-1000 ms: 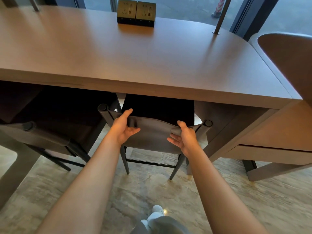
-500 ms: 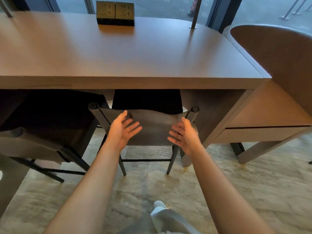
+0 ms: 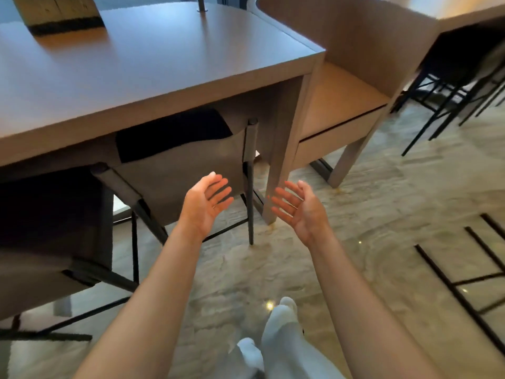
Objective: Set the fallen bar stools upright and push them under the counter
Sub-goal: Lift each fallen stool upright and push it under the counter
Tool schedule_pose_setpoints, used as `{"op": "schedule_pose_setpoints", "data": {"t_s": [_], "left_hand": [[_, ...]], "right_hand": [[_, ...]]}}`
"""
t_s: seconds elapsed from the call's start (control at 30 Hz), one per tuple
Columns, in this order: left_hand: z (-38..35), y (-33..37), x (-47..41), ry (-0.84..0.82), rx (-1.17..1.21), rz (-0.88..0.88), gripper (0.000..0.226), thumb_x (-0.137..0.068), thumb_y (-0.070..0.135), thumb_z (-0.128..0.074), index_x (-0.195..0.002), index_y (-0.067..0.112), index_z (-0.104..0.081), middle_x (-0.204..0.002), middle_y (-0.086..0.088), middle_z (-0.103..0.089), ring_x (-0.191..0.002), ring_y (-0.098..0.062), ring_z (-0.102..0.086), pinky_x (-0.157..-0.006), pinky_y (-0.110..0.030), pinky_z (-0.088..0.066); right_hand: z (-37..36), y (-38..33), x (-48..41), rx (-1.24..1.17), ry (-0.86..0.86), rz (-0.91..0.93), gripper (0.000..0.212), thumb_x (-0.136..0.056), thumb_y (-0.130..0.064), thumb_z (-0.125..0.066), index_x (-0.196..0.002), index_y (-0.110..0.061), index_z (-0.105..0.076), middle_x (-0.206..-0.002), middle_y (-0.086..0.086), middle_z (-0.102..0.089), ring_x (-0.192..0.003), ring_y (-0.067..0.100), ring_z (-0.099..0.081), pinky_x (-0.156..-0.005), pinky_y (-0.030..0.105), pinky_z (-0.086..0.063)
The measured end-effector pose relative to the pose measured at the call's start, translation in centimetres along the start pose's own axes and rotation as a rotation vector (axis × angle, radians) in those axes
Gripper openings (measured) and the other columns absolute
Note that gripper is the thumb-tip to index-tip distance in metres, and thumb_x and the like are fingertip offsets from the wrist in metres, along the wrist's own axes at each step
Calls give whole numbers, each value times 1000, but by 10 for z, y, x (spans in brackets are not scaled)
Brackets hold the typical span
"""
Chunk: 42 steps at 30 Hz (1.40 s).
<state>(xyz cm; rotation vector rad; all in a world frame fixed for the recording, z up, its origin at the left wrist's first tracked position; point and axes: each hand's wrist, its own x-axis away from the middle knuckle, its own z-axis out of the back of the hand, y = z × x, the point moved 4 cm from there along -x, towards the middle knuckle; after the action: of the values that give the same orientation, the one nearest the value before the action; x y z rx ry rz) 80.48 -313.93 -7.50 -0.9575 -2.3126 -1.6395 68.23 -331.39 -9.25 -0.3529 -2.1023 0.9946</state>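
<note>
Left hand (image 3: 207, 203): your forearm is stretched forward, palm turned inward and slightly up, fingers straight and a little spread. It holds nothing.
Right hand (image 3: 295, 206): it mirrors the left, with the palm facing inward, fingers straight and fanned, thumb on top. It also holds nothing.
Hand spacing: the two palms face each other near the middle of the view, apart and not touching.
Bar stool (image 3: 177, 173): it stands upright on its dark legs, with the seat tucked under the counter (image 3: 136, 64) and the grey sling backrest just outside the counter's edge. Your left hand shows in front of the backrest's lower right corner without gripping it.
Second stool (image 3: 49, 242): it is upright at your left, also pushed under the counter, beside the first.
Block on counter (image 3: 60, 15): a tan block with a dark base at the far edge – too blurred to read any marking.
Bench seat (image 3: 341, 86): it sits just right of the counter's end panel.
Black bars (image 3: 464, 283): a thin dark frame lies low on the stone floor (image 3: 341, 255) at your right – you cannot tell what it belongs to.
Feet (image 3: 284, 318): in white, on the floor below your arms.
</note>
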Motion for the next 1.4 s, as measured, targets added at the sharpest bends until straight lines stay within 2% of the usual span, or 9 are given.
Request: {"op": "schedule_pose_setpoints", "data": {"t_s": [0.1,0.2,0.37,0.53,0.7,0.9,1.07,1.27,1.4], "left_hand": [[-21,-15,8,-17,-66,11,34,-97,28,-52,-122,7,-61,-120,-8,-65,-114,-24,-60,-97,-41,-50],[-49,-35,19,-94,-90,54,33,-97,28,-51,-119,6,-62,-118,-9,-66,-112,-24,-61,-93,-39,-51],[-110,-73,40,-228,-148,111,28,-98,27,-49,-112,7,-63,-118,-10,-65,-110,-27,-61,-88,-38,-52],[-183,-127,79,-354,-204,159,24,-98,29,-51,-102,11,-66,-113,-9,-68,-107,-26,-64,-83,-37,-53],[-250,-190,132,-463,-278,186,24,-98,29,-50,-103,11,-66,-117,-10,-67,-110,-25,-63,-94,-41,-51],[-335,-273,201,-593,-303,236,25,-97,28,-49,-103,10,-65,-114,-9,-68,-111,-25,-63,-93,-39,-52],[-399,-325,243,-707,-349,285,27,-98,29,-48,-105,10,-65,-117,-10,-67,-110,-24,-64,-85,-35,-53],[-470,-381,275,-850,-409,337,28,-97,32,-48,-105,10,-65,-113,-9,-69,-107,-23,-65,-94,-39,-50],[-525,-422,287,-936,-451,373,29,-98,32,-48,-106,11,-66,-109,-7,-71,-106,-23,-65,-89,-38,-52]], "right_hand": [[33,-7,20,-19,72,38,36,-98,-36,-46,-118,-11,-62,-113,11,-70,-104,29,-68,-88,43,-56],[70,-15,41,-69,136,77,34,-99,-36,-45,-113,-11,-64,-112,11,-70,-103,27,-68,-84,39,-57],[140,-32,77,-164,243,130,30,-100,-35,-43,-102,-14,-65,-103,8,-71,-92,21,-68,-75,33,-55],[225,-47,122,-226,335,173,29,-99,-34,-43,-101,-12,-63,-98,8,-71,-89,21,-67,-80,34,-53],[315,-61,178,-255,418,229,29,-97,-32,-46,-104,-13,-67,-103,9,-72,-95,23,-68,-82,34,-53],[422,-75,254,-283,555,288,29,-98,-30,-45,-105,-12,-67,-109,13,-71,-104,27,-66,-91,39,-51],[498,-85,309,-342,693,356,31,-97,-30,-49,-110,-10,-67,-104,12,-74,-100,25,-70,-89,39,-54],[574,-85,347,-446,808,416,33,-97,-34,-47,-110,-12,-68,-104,10,-74,-98,23,-71,-81,36,-56],[624,-94,357,-483,882,454,34,-97,-35,-46,-111,-12,-68,-104,9,-74,-96,22,-72,-78,35,-56]]}}
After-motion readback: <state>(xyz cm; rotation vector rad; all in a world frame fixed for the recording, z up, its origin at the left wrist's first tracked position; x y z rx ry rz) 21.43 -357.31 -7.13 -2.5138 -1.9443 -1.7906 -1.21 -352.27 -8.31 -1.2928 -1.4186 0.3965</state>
